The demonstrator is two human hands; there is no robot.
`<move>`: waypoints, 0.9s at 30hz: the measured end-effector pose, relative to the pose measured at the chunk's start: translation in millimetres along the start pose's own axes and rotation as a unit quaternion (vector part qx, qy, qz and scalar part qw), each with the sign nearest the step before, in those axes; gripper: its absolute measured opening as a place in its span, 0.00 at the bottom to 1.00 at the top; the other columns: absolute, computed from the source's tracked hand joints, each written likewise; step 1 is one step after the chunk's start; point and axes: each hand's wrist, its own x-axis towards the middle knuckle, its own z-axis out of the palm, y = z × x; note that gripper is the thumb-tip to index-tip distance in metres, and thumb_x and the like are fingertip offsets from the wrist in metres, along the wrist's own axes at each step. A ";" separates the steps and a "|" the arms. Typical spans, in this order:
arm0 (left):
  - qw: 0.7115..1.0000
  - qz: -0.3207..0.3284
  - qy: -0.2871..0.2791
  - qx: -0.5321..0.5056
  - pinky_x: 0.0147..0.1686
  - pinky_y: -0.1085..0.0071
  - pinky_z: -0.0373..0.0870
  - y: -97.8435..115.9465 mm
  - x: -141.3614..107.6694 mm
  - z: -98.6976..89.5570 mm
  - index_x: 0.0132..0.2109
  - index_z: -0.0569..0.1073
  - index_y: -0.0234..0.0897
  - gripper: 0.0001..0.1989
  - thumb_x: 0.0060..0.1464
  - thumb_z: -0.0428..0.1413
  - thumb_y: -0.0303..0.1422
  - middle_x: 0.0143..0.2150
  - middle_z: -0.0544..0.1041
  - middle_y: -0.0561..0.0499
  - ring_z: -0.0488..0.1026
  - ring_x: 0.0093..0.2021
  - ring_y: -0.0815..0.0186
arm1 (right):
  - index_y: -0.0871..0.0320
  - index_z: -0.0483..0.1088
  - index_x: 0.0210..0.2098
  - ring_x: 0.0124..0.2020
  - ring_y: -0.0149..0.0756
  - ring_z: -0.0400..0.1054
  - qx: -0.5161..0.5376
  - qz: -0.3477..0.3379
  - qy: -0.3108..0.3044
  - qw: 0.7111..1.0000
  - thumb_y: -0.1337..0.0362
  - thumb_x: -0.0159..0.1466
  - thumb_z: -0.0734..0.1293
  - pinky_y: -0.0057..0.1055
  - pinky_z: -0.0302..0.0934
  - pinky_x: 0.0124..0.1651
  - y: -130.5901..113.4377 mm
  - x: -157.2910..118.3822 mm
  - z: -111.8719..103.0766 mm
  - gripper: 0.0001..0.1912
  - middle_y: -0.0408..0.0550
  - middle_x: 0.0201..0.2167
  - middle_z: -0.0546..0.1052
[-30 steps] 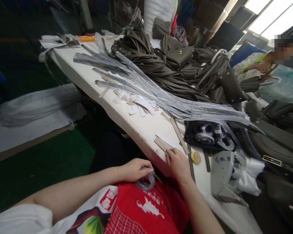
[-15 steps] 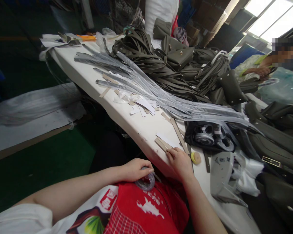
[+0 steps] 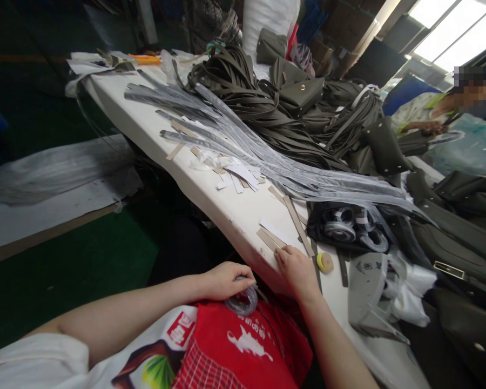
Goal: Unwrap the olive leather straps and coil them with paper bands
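Note:
My left hand (image 3: 229, 281) is closed on a clear roll of tape (image 3: 245, 303), held just above the red apron (image 3: 263, 324) at the table's near edge. Its fingers wrap over the top of the ring. To the right, my right hand (image 3: 297, 269) rests at the edge of the white table (image 3: 243, 216), fingers together at the lower end of some tan strips (image 3: 269, 239). What its fingertips pinch, if anything, is too small to make out. A white strip (image 3: 276, 232) lies beside them. Just right of that hand sits a small yellow roll (image 3: 324, 263).
Plastic-wrapped straps (image 3: 243, 146) cross the table, with dark straps (image 3: 283, 127) and bags (image 3: 302, 94) behind. A black tray (image 3: 316, 235) holds tape rolls. A grey tape dispenser (image 3: 366, 292) stands at the right. Paper scraps (image 3: 241, 177) lie mid-table. A person's hand (image 3: 431, 128) shows far right.
My two hands have hardly moved. At the far right, the other person's hands and arm have shifted slightly.

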 end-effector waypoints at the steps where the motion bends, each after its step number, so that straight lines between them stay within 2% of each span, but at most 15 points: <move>1: 1.000 0.001 0.002 -0.001 0.37 0.76 0.67 -0.3 -0.1 0.2 0.42 0.78 0.37 0.17 0.61 0.49 0.43 0.37 0.81 0.52 0.75 0.36 0.66 | 0.55 0.74 0.44 0.43 0.37 0.70 -0.003 0.001 0.001 1.000 0.62 0.72 0.56 0.29 0.58 0.41 -0.1 0.2 0.6 0.15 0.49 0.41 0.77; 16: 1.000 0.005 0.005 0.006 0.38 0.76 0.67 -2.0 0.6 -0.1 0.42 0.78 0.36 0.16 0.62 0.49 0.41 0.38 0.81 0.51 0.75 0.38 0.65 | 0.56 0.74 0.41 0.41 0.37 0.71 -0.030 0.003 -0.008 1.000 0.63 0.72 0.56 0.29 0.58 0.37 -4.4 2.0 -3.9 0.15 0.50 0.40 0.77; 27: 1.000 0.012 0.006 -0.003 0.40 0.76 0.68 -3.7 0.0 -0.2 0.42 0.78 0.37 0.16 0.62 0.50 0.42 0.39 0.81 0.51 0.76 0.39 0.65 | 0.61 0.72 0.41 0.40 0.40 0.72 -0.042 0.026 -0.025 0.998 0.68 0.69 0.58 0.31 0.60 0.38 -13.6 10.0 -6.4 0.11 0.55 0.38 0.76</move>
